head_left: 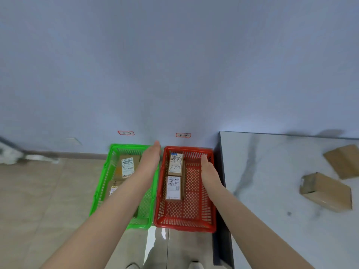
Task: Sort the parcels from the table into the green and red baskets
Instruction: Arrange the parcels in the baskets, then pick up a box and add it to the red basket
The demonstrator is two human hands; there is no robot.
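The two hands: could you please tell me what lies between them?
In the head view, between the left hand and right hand lie the left wall of the red basket and, inside it, a far parcel and a near parcel.

My table [272, 171] is glossy marble-look; beside it, the green basket [101, 191] and red basket [194, 226] are glossy plastic lattice holding matt cardboard parcels [174, 167], paper-labelled.

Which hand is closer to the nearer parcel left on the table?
Right. The right hand is over the red basket beside the table, left of the parcel; the left hand is farther left, over the green basket.
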